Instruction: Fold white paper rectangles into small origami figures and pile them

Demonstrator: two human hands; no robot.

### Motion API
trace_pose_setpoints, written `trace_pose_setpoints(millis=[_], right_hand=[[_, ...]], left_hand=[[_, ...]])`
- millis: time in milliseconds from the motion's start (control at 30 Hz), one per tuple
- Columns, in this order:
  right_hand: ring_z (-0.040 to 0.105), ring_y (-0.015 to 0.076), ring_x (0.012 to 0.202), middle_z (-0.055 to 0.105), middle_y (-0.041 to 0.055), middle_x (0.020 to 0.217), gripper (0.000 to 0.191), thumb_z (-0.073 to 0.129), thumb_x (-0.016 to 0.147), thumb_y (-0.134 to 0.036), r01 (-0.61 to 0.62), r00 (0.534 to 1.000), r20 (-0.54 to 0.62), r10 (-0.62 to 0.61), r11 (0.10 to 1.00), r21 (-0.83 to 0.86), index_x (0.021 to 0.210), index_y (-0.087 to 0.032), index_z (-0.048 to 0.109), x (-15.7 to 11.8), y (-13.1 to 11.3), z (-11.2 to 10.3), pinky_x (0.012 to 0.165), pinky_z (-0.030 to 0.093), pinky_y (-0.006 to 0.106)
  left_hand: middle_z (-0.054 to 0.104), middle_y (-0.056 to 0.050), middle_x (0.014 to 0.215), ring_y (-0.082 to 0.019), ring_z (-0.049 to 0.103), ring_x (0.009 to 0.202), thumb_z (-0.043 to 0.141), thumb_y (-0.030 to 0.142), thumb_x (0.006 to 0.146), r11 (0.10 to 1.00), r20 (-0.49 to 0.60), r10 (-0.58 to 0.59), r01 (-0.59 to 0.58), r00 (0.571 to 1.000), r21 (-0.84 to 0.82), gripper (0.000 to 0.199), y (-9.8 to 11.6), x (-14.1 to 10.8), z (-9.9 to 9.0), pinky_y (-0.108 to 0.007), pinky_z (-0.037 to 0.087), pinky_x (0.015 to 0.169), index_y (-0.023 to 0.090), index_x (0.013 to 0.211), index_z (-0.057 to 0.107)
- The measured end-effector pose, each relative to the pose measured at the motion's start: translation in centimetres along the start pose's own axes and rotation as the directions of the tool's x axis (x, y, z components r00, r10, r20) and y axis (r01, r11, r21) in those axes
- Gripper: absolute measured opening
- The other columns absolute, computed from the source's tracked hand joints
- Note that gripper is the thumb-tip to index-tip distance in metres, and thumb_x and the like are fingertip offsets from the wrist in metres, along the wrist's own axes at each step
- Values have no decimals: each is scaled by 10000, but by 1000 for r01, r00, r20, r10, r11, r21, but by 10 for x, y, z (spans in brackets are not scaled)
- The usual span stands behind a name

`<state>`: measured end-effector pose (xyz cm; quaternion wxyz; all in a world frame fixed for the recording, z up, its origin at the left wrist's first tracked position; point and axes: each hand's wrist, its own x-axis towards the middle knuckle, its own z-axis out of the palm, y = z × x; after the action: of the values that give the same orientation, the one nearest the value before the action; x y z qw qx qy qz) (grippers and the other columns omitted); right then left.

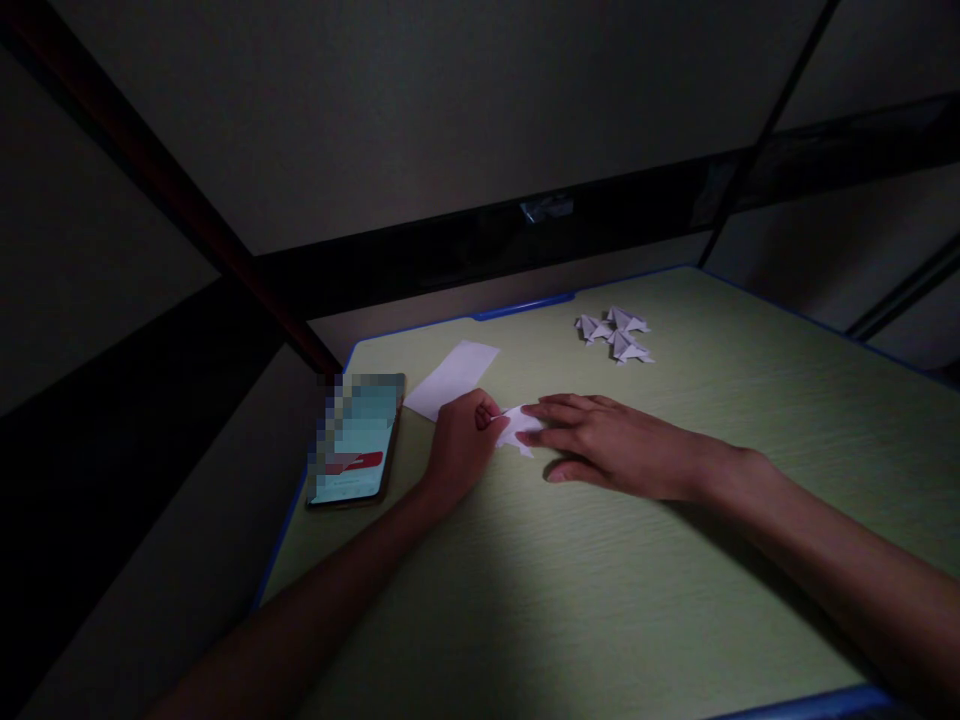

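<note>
A small piece of folded white paper (pixel 516 424) lies on the tabletop between my two hands, with a pointed flap sticking out toward me. My left hand (pixel 466 435) pinches its left end between thumb and curled fingers. From the right, my right hand (pixel 600 440) rests its outstretched fingertips on the paper, thumb apart and lower down. Its fingers partly cover the right side of the paper. Just behind my left hand is a flat white sheet of paper (pixel 454 376).
Several folded paper figures (pixel 616 335) sit together toward the back of the pale green table (pixel 750 420), which has a blue edge. A lit smartphone (pixel 360 440) lies at the left edge. Dark cabinet panels (pixel 487 110) rise behind the table.
</note>
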<state>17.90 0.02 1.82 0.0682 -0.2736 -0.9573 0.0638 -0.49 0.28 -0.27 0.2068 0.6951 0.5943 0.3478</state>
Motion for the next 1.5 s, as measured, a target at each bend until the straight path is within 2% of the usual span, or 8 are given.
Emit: trace_pose_setpoints(millis=[233, 533, 733, 1000, 1133, 1333, 1500], right_hand=[[361, 257, 1149, 405, 109, 1269, 428, 382, 808, -426, -27, 1000, -6, 27, 999, -26, 1177, -223, 454, -1, -4, -1, 892, 343, 429], [362, 265, 1152, 398, 105, 1277, 441, 356, 805, -459, -64, 998, 15, 65, 996, -60, 1182, -247, 444, -1, -5, -3, 897, 335, 433], [384, 270, 1132, 413, 102, 1266, 431, 357, 806, -457, -50, 999, 2, 50, 996, -76, 1164, -240, 461, -1, -5, -2, 887, 348, 432], [388, 257, 1131, 417, 102, 1264, 422, 361, 809, -449, -59, 998, 9, 60, 996, -72, 1159, -237, 464, -1, -6, -3, 895, 346, 423], [387, 257, 1131, 419, 99, 1262, 404, 364, 813, -439, -68, 998, 10, 69, 996, -59, 1151, -244, 466, -1, -6, -3, 887, 350, 433], [365, 245, 1150, 409, 101, 1269, 383, 372, 822, -407, -77, 996, 33, 79, 996, -38, 1149, -234, 469, -1, -8, -4, 910, 334, 419], [313, 237, 1186, 368, 111, 1293, 407, 362, 825, -405, -57, 998, 18, 57, 998, -5, 1175, -216, 448, -2, -6, -3, 933, 311, 415]], left_hand=[[481, 46, 554, -75, 427, 508, 557, 141, 636, 995, 4, 71, -71, 997, 63, 70, 1, -2, -1, -199, 343, 493, 141, 594, 501], [518, 20, 604, -91, 475, 563, 537, 79, 655, 960, 44, 245, -249, 969, 129, 82, 3, -5, -4, -213, 385, 535, 136, 596, 536], [628, -66, 824, -139, 562, 771, 465, 46, 714, 858, 109, 477, -489, 872, 157, 145, -5, -7, -3, -277, 446, 732, 121, 654, 573], [636, -72, 871, -151, 556, 822, 436, 61, 753, 738, 202, 594, -627, 779, 249, 167, -13, -7, -3, -299, 469, 748, 109, 836, 573], [623, -67, 896, -155, 541, 831, 381, 60, 775, 692, 267, 607, -663, 748, 286, 209, -14, -8, -3, -317, 467, 751, 112, 894, 545], [604, -77, 901, -161, 519, 854, 351, 70, 791, 725, 307, 535, -615, 787, 311, 211, -10, -10, -2, -309, 452, 770, 106, 884, 537], [592, -80, 939, -159, 508, 895, 374, 68, 784, 736, 321, 514, -601, 796, 311, 213, -9, -10, -1, -311, 421, 826, 98, 929, 526]])
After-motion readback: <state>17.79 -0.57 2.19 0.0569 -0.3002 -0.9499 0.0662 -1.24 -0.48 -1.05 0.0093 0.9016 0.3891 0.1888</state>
